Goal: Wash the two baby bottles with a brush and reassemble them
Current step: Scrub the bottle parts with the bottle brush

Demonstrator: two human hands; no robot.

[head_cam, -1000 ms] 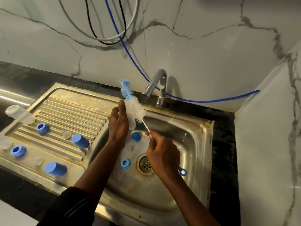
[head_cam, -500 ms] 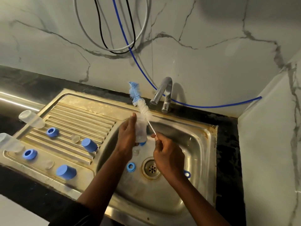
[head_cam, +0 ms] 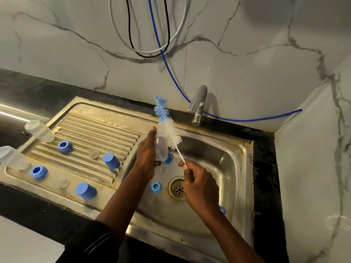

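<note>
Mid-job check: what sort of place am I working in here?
Most likely a home kitchen sink area: a stainless steel sink with a ribbed drainboard, a tap at the back, set in a dark countertop against marble-look wall tiles.

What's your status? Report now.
Left hand grips clear bottle. Right hand pinches brush by its handle, bristles beside bottle. Blue ring loose by drain.
</note>
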